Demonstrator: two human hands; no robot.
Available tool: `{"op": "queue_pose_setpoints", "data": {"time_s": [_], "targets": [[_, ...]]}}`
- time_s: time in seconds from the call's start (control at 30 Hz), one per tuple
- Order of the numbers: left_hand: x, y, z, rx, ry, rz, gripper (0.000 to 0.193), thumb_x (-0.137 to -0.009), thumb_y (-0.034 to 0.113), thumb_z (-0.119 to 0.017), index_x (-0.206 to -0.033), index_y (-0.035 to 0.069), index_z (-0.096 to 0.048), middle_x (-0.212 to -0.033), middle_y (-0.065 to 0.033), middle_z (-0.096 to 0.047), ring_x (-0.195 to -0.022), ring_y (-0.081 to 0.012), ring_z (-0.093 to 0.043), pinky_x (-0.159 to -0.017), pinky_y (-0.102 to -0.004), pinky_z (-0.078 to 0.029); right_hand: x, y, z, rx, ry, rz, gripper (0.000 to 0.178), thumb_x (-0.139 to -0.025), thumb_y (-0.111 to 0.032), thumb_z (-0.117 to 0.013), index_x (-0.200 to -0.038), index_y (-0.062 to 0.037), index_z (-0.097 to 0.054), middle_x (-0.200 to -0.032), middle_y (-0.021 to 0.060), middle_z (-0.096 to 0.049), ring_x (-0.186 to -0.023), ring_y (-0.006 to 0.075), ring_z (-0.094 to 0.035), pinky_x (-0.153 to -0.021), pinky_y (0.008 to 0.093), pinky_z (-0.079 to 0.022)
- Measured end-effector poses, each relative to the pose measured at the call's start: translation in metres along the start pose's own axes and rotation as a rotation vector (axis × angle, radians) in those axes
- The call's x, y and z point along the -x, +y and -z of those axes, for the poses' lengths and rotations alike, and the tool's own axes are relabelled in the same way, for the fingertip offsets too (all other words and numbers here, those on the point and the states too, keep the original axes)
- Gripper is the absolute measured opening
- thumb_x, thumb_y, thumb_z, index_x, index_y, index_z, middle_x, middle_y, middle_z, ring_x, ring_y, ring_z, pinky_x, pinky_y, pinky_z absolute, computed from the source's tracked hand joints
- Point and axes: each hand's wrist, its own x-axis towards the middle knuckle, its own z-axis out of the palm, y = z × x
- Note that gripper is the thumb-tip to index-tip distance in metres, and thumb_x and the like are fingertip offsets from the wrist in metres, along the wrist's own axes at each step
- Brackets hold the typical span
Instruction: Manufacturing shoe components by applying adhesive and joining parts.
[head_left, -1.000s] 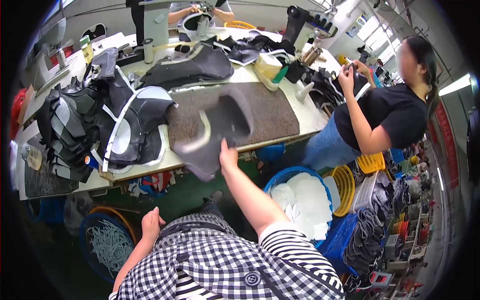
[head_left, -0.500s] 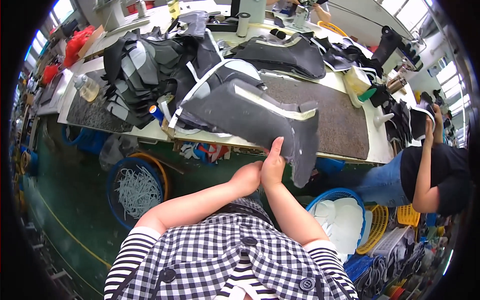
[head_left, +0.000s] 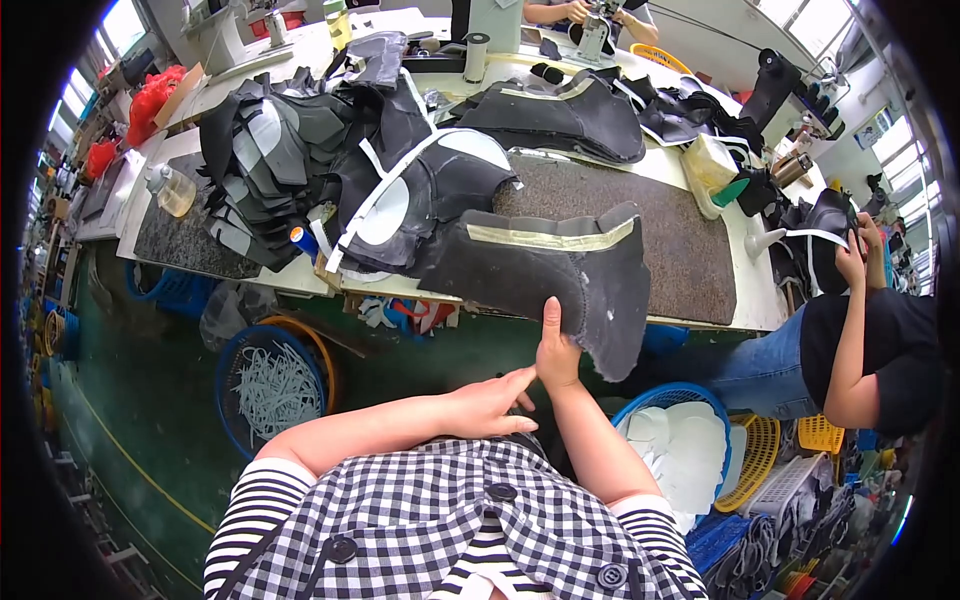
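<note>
My right hand point(head_left: 557, 358) grips the lower edge of a dark grey shoe-upper piece point(head_left: 590, 285), thumb on the side facing me. A pale strip point(head_left: 550, 236) runs along the piece's top edge, and its lower right corner looks ragged. The piece is held up over the front edge of the table, its left end overlapping a black piece with white oval patches point(head_left: 385, 210). Beside my right wrist, my left hand point(head_left: 490, 405) has its fingers stretched out and holds nothing; its fingertips come close to or touch the right hand.
Stacked dark pieces point(head_left: 265, 150) cover the table's left. A brown mat point(head_left: 690, 240) lies right of centre, near a yellowish block with a green-handled brush point(head_left: 730, 190). Below stand a blue basket of strips point(head_left: 225, 375) and one of white pieces point(head_left: 722, 440). A co-worker point(head_left: 840, 360) stands at right.
The piece has turned so its pale strip lies more level and faces me. My left hand has moved slightly down and left, its fingers straightening. At right, the co-worker's hands have shifted.
</note>
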Motion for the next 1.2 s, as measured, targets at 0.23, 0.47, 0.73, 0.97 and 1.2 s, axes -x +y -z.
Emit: {"op": "queue_pose_setpoints", "data": {"time_s": [0.23,0.47,0.73,0.97,1.2], "targets": [[0.034,-0.009,0.013,0.304,0.494,-0.051,0.022,-0.093,0.016,-0.051,-0.086,0.003,-0.066,-0.089,-0.0088,-0.067,-0.082,-0.0182,-0.063,-0.076,-0.0286,-0.048,-0.03,0.023,0.045,-0.407,-0.23,-0.494,0.034,-0.093,-0.021,-0.054,-0.119,-0.0006,-0.053,-0.11,0.0092,-0.059,-0.092,0.0179,-0.061,-0.066,0.0293,-0.054],[0.07,-0.008,0.081,0.433,1.196,-0.329,0.052,-0.102,0.036,-0.03,-0.06,0.006,-0.042,-0.066,-0.012,-0.058,-0.056,-0.0131,-0.049,-0.056,-0.0253,-0.039,-0.028,0.022,0.051,-0.041,-0.126,-0.82,0.035,-0.091,-0.027,-0.06,-0.112,0.0006,-0.057,-0.092,0.006,-0.062,-0.055,0.0129,-0.056,-0.045,0.0247,-0.046],[0.084,0.058,0.134,0.301,1.371,-0.499,0.054,-0.102,0.037,-0.025,-0.065,0.005,-0.045,-0.068,-0.0118,-0.057,-0.052,-0.011,-0.045,-0.051,-0.0213,-0.035,-0.005,-0.094,0.058,-0.273,-0.488,-0.326,0.028,-0.094,-0.014,-0.051,-0.118,-0.0001,-0.049,-0.102,0.0096,-0.058,-0.069,0.0135,-0.058,-0.05,0.0247,-0.049],[0.071,0.125,0.151,-0.312,0.995,-0.254,0.03,-0.094,0.028,-0.052,-0.093,0.0,-0.062,-0.09,-0.0121,-0.063,-0.083,-0.0199,-0.06,-0.076,-0.0303,-0.047,-0.014,-0.133,0.079,0.143,-0.692,0.316,0.019,-0.088,-0.017,-0.06,-0.097,-0.0004,-0.063,-0.081,0.0143,-0.066,-0.072,0.0223,-0.065,-0.073,0.0328,-0.049],[0.005,0.134,0.154,-0.089,0.581,-0.107,0.044,-0.085,0.017,-0.064,-0.122,-0.003,-0.052,-0.107,-0.0137,-0.062,-0.102,-0.0222,-0.06,-0.088,-0.0333,-0.046,-0.013,-0.102,0.073,0.108,-0.652,0.033,0.025,-0.085,-0.02,-0.064,-0.1,-0.0009,-0.063,-0.096,0.0158,-0.065,-0.089,0.0294,-0.062,-0.079,0.0368,-0.047]]}}
